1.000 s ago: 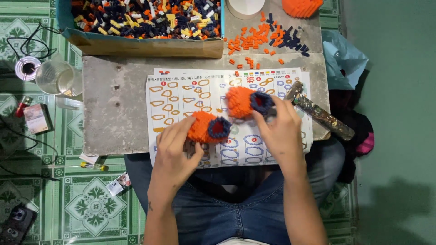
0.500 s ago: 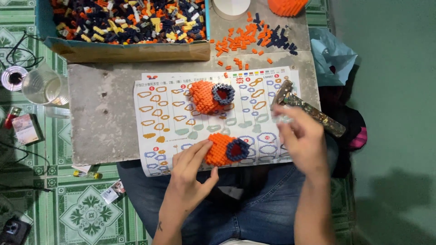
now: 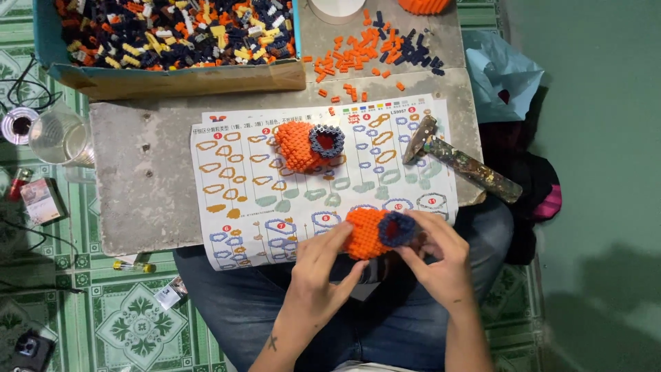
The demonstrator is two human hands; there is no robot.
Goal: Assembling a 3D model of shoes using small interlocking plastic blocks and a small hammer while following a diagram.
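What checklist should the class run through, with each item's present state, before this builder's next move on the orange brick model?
1. Both hands on the held model: ok. Left hand and right hand grip it from either side.
2. Second model parked safely: ok, it rests on the sheet, apart from the hands.
3. Instruction sheet readable: ok, flat on the slab, though the hands cover its lower edge.
4. Loose bricks in reach: ok, scattered at the slab's far end.
5. Hammer out of the way: ok, right of the sheet, untouched.
6. Held model's joints tight: cannot tell.
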